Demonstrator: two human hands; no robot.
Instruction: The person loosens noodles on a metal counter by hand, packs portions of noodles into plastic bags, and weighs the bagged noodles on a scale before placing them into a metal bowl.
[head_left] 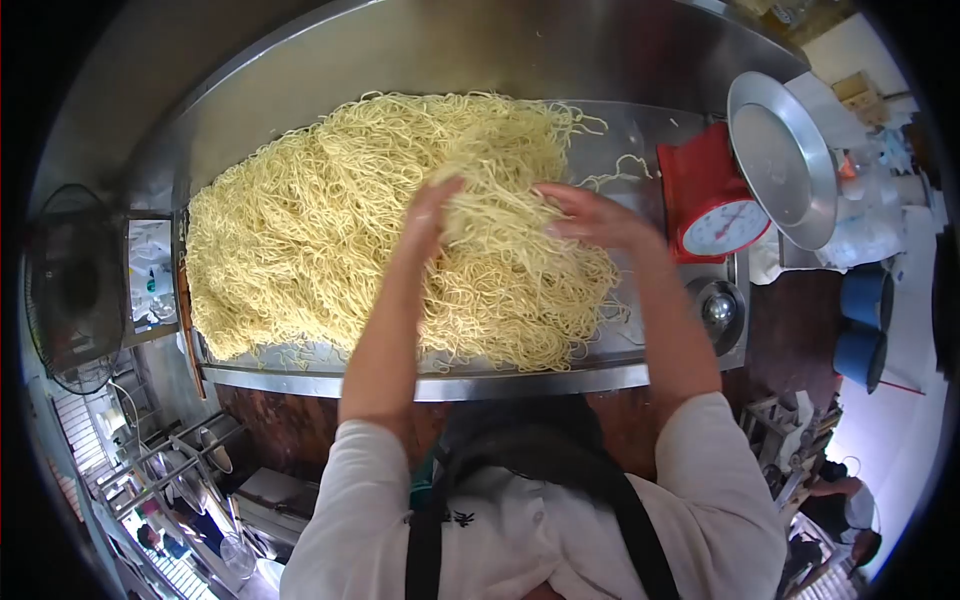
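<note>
A big heap of pale yellow noodles (300, 230) covers much of the steel work surface in front of me. My left hand (430, 208) is at the middle of the heap, a little blurred, its fingers stretched out along a loose bunch of noodles. Opposite it, my right hand (592, 216) has its fingers apart and points inward at the same bunch. The noodles between the two palms are smeared by motion and stand above the rest of the pile. Neither hand is closed round them.
A red dial scale (705, 195) with a round metal pan (783, 160) stands to the right. Near it lies a metal bowl (718, 308). Stray noodles lie by the heap's right edge. A fan (75, 290) is at far left, blue buckets (862, 325) at far right. Other people appear in both lower corners.
</note>
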